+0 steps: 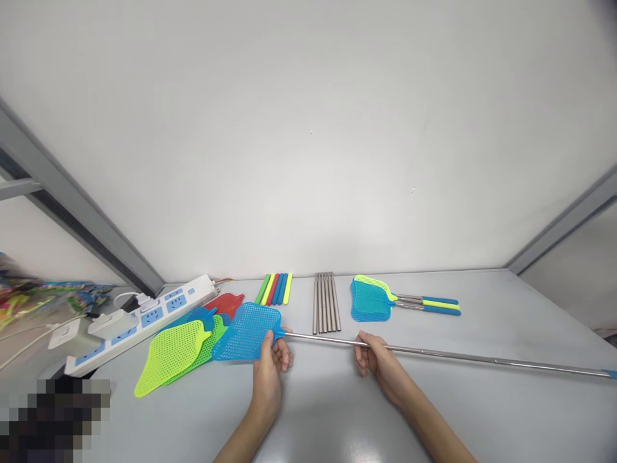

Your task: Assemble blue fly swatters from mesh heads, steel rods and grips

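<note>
A blue fly swatter's long metal rod (457, 356) is stretched across the tabletop (482, 411), its mesh head (247, 331) set toward nine o'clock and its blue handle (611, 373) cut off by the view's edge toward three. The head's neck is gripped by the left hand (271, 363), thumb laid on top, fingers curled beneath. The rod is grasped lightly between thumb and forefinger by the half-closed right hand (373, 352), its other fingers folded under. Loose mesh heads (171, 354) are piled at the left hand's nine o'clock; coloured grips (274, 289) are lined up at its twelve. From the right hand, short metal tubes (326, 302) are laid between ten and eleven o'clock, and stacked swatters (371, 303) toward one.
</note>
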The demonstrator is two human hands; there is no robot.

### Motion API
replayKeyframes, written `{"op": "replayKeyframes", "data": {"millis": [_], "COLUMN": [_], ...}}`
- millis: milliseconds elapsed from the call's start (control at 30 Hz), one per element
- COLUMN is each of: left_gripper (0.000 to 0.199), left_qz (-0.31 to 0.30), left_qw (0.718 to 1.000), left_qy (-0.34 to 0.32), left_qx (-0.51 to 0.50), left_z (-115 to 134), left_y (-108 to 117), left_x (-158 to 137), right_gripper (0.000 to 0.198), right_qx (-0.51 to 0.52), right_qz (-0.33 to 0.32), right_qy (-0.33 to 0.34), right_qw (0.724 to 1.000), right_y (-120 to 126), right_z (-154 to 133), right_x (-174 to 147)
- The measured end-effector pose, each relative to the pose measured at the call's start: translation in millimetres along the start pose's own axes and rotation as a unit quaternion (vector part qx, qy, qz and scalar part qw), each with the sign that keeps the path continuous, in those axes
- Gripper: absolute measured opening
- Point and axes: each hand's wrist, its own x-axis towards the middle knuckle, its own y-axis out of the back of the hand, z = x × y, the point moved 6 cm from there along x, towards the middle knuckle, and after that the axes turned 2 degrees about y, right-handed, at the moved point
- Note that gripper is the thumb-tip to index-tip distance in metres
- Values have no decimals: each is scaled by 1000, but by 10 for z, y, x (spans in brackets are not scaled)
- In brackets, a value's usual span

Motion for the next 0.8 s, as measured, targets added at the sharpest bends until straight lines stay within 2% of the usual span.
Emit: {"op": "replayKeyframes", "data": {"millis": [333,467,800], "left_gripper": [26,18,17], "left_qz": [-2,-8,-9], "left_qw": [999,999,999], "left_qy": [-15,-31,-40], "left_qx": [-30,2,32], "left_z": [41,27,46], "left_y": [-55,-61,-62], "left_x": [-27,-37,-59], "right_gripper": [38,36,36], "right_qx": [19,33,43], "right_qz": [18,29,34], "right_qy": [-9,-8,-9], "right_qw": [1000,999,998], "right_y": [25,34,65], "right_z": [3,-11,-4], "right_x": [7,4,14]}}
